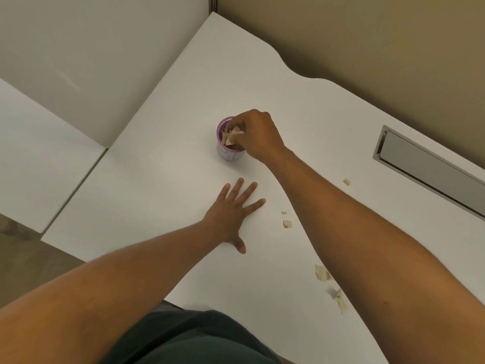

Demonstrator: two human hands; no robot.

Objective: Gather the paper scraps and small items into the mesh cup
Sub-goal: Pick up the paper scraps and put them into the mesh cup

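Note:
A purple-rimmed mesh cup (227, 153) stands upright near the middle of the white table (157, 179). My right hand (258, 135) hovers over its mouth, fingers pinched on beige paper scraps (231, 135) that hang into the cup. My left hand (233, 208) lies flat on the table in front of the cup, fingers spread, holding nothing. Loose beige scraps lie on the table to the right: a small one (346, 181), a tiny bit (283, 212), another (287, 223), a larger one (322, 272) and one near the front edge (340, 300), partly hidden by my right forearm.
A grey metal cable slot (425, 169) is set into the table at the right. White partition panels (78, 61) stand at the left and a tan wall (367, 35) behind. The table's curved front edge runs close to my body.

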